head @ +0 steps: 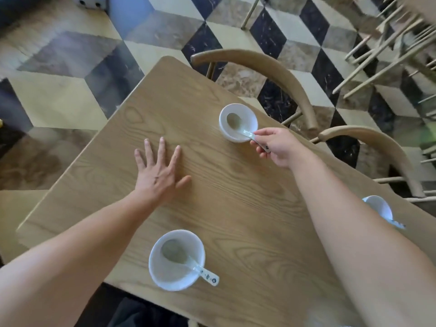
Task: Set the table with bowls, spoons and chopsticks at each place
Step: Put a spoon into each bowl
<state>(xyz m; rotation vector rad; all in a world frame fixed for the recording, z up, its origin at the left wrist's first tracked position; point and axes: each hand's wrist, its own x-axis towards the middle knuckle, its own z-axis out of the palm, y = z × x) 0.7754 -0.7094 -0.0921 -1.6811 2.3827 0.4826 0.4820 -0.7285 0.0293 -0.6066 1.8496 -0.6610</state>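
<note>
R hand (276, 147) pinches the handle of a spoon (245, 132), thumb & curled fingers round it. The scoop end lies inside the far bowl (249, 114), just ahead-left of those fingertips, w/ the handle crossing the rim back toward the palm. Step in hand looks like seating the spoon at the far place, prob. nearly done. Next move calls for loosening the pinch & pulling the hand back w/o dragging the handle, since that could tip or slide the bowl. L hand (158, 178) lies flat on the table (224, 185), fingers spread wide, holding nothing, well apart to the left of the R fingers. The table's edge runs close behind the R knuckles, w/ a chair back (271, 69) beyond, so little margin that side. Bare wood between the two hands gives room to withdraw. A near bowl (169, 274) w/ its spoon (203, 271) sits back by the L forearm. A third bowl (377, 206) is partly hidden by the R forearm. No chopsticks in view, so those places look unfinished.
</note>
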